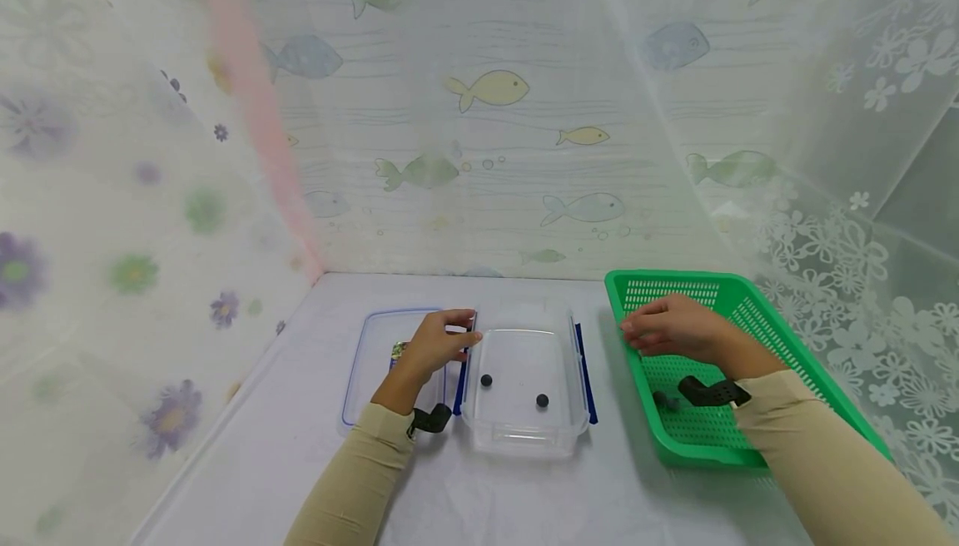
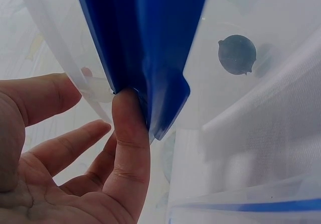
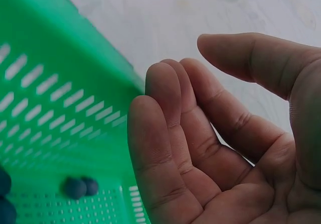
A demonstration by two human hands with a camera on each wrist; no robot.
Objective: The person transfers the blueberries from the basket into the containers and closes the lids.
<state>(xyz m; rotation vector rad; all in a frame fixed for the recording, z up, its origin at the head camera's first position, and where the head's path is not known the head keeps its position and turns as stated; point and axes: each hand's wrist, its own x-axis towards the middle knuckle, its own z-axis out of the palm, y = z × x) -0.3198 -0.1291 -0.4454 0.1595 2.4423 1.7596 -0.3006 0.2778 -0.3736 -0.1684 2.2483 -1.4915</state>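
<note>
My left hand grips the left side of a clear plastic box, its fingers at the side wall. In the left wrist view, one finger presses against the blue side latch, which hangs folded out. Two small black balls lie in the box; one dark ball shows through the plastic. My right hand hovers over the left rim of a green basket, its fingers loosely bent with nothing between them. Several dark balls rest on the basket floor.
Left of the box lies a clear lid with a blue seal, partly behind my left hand and bearing a small colourful label. A second blue latch sticks out on the box's right side. Patterned curtains surround the white table.
</note>
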